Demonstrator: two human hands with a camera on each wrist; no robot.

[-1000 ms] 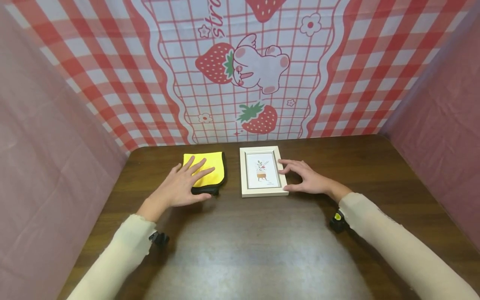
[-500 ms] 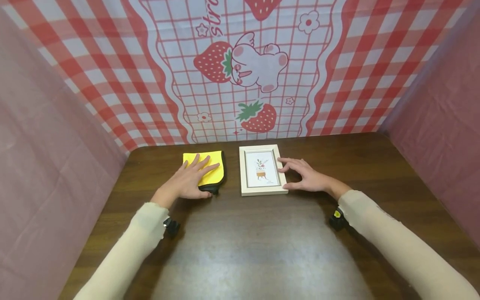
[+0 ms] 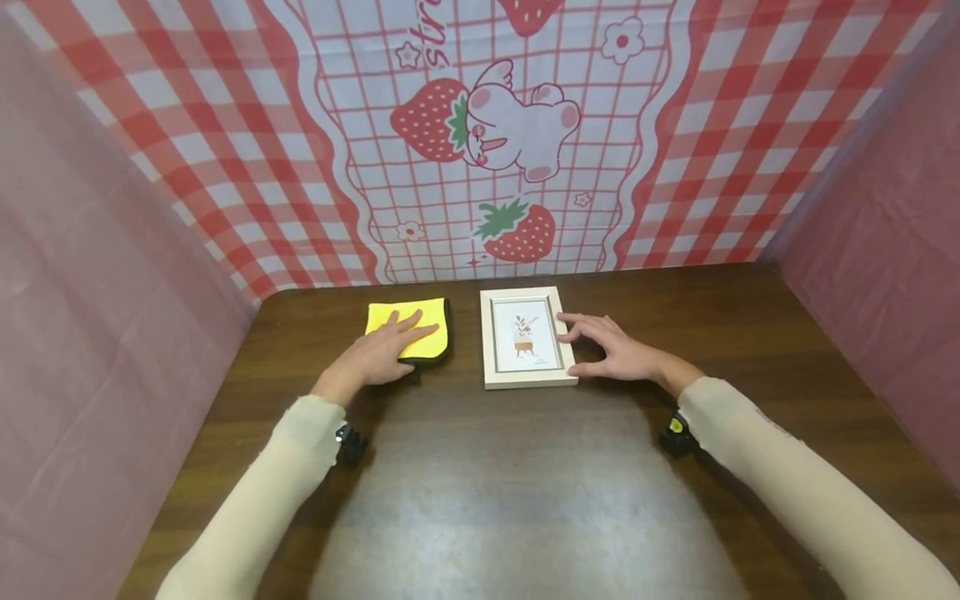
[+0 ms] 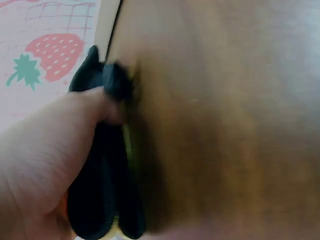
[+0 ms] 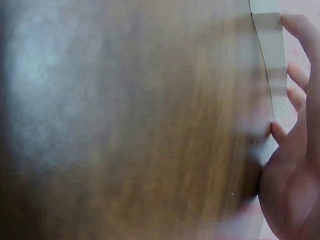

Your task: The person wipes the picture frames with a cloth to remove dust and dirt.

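A yellow folded cloth with black edging lies at the back left of the table. My left hand rests on it with spread, straight fingers, its thumb at the near edge. In the left wrist view that thumb lies across the cloth's black folded edges. To the right, a cream picture frame with a potted-plant print lies face up. My right hand touches its right side with fingertips and thumb. Close up in the right wrist view, the fingertips meet the frame's pale edge.
The brown wooden table extends toward me. Behind it hangs a red and white strawberry-print cloth. Pink curtains stand at both sides. Each wrist carries a small black camera.
My left hand has slid right and away from me over the yellow cloth, and the cloth's near edge looks lower and more covered. The right hand and picture frame have stayed in place.
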